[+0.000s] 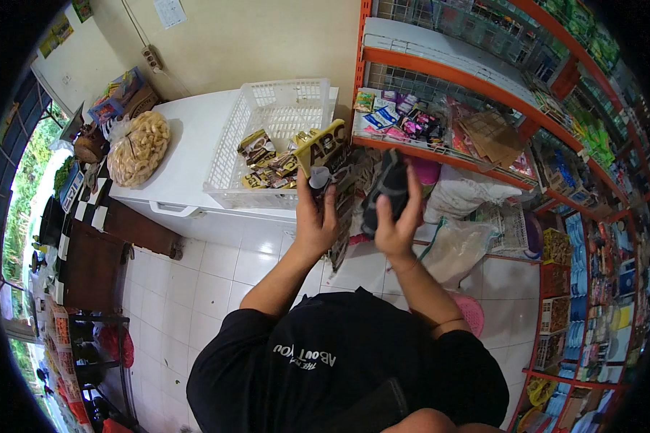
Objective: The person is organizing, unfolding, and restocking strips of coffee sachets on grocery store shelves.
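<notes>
My left hand (315, 224) grips a yellow and brown ABC packet (325, 146) by its lower end, just past the right edge of a white plastic basket. A small pale round piece (319, 177) shows beside my thumb. In my right hand (398, 230) is a dark grey and black object (387, 189), blurred, so its kind cannot be told. Inside the white perforated basket (225, 146) lie several brown and yellow sachets (268, 162). The basket rests on a white chest freezer (195, 119).
A bag of puffed snacks (138, 149) sits on the freezer's left end. To the right stands an orange-framed shelf (444, 70) stocked with packets. Under it are a white sack (460, 195) and a clear plastic bag (457, 249). A dark wooden cabinet (95, 265) stands at left.
</notes>
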### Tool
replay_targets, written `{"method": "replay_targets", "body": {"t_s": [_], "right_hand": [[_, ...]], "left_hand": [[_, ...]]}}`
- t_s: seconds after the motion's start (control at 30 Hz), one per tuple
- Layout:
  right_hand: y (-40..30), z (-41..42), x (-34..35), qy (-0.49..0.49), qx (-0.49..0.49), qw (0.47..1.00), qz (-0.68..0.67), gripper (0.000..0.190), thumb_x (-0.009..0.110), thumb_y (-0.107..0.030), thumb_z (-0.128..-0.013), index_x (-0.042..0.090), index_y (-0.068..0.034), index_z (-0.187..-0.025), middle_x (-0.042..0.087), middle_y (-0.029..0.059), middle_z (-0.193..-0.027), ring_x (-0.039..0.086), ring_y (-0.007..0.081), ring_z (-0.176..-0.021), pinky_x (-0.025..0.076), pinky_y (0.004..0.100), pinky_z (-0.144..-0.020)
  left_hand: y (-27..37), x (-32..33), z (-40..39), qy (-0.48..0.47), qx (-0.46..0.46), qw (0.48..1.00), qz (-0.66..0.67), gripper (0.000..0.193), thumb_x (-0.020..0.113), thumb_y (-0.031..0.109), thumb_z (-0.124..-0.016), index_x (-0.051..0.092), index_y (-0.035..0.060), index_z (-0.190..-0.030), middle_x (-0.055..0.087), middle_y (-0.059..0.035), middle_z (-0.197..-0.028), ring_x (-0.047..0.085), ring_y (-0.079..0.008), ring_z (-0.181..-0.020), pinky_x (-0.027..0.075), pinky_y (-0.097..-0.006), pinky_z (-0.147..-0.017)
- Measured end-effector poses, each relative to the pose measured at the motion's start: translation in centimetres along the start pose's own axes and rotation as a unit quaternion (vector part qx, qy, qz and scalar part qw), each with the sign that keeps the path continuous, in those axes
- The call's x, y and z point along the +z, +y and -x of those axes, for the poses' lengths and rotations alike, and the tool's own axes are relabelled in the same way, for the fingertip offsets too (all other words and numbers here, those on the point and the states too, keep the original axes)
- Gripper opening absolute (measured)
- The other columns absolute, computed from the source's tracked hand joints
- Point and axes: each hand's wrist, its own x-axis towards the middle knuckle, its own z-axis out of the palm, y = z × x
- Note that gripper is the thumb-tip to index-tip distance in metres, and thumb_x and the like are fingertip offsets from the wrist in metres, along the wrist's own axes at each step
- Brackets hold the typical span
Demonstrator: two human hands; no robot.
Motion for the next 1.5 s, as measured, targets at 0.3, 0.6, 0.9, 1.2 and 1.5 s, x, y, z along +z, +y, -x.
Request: {"method": "replay_targets", "body": {"t_s": [0.3, 0.6, 0.9, 1.2, 1.5], "right_hand": [[-0.2, 0.1, -0.2, -0.047, 0.110, 0.984, -0.134, 0.056, 0.046, -0.021, -0.096, 0.024, 0.004, -0.141, 0.034, 0.0197, -0.142, 0.033, 0.0283, -0.131, 0.025, 0.0369, -0.108], [-1.0, -1.3, 0.2, -0.039, 0.187, 0.948, -0.256, 0.051, 0.043, -0.023, -0.099, 0.027, 0.002, -0.141, 0.039, 0.0136, -0.136, 0.039, 0.0207, -0.124, 0.029, 0.0330, -0.105], [-1.1, -3.0, 0.8, -0.094, 0.014, 0.991, -0.099, 0.052, 0.048, -0.018, -0.094, 0.032, 0.004, -0.139, 0.036, 0.0223, -0.141, 0.036, 0.0329, -0.130, 0.024, 0.0387, -0.108], [4.3, 0.2, -0.5, -0.106, 0.119, 0.987, 0.007, 0.050, 0.048, -0.027, -0.097, 0.038, 0.002, -0.136, 0.045, 0.0217, -0.136, 0.043, 0.0319, -0.127, 0.032, 0.0364, -0.105], [-0.9, -1.9, 1.0, -0.083, -0.005, 0.996, 0.007, 0.054, 0.051, -0.009, -0.090, 0.031, 0.002, -0.139, 0.040, 0.0243, -0.136, 0.039, 0.0396, -0.126, 0.028, 0.0431, -0.106]], "left_hand": [[1.4, 0.6, -0.1, -0.232, -0.001, 0.966, 0.118, 0.059, 0.049, 0.003, -0.091, 0.017, -0.0036, -0.140, 0.028, -0.0206, -0.142, 0.033, -0.0281, -0.131, 0.031, -0.0365, -0.105], [-1.1, 3.5, -2.0, -0.162, 0.018, 0.972, 0.168, 0.098, 0.076, 0.041, -0.074, 0.020, 0.0032, -0.144, 0.027, -0.0173, -0.146, 0.030, -0.0285, -0.134, 0.027, -0.0386, -0.107], [-2.5, 3.6, -2.9, -0.114, -0.096, 0.978, 0.148, 0.059, 0.035, 0.035, -0.098, 0.019, -0.0019, -0.141, 0.042, -0.0164, -0.132, 0.042, -0.0233, -0.121, 0.030, -0.0342, -0.103], [1.6, 2.7, -7.6, -0.108, -0.136, 0.949, 0.265, 0.050, 0.035, 0.035, -0.098, 0.042, -0.0036, -0.129, 0.051, -0.0138, -0.125, 0.048, -0.0211, -0.116, 0.035, -0.0337, -0.100], [-2.0, 4.7, -7.6, -0.037, -0.069, 0.988, 0.132, 0.055, 0.034, 0.043, -0.098, 0.044, -0.0012, -0.129, 0.054, -0.0128, -0.124, 0.052, -0.0197, -0.111, 0.039, -0.0327, -0.096]]}}
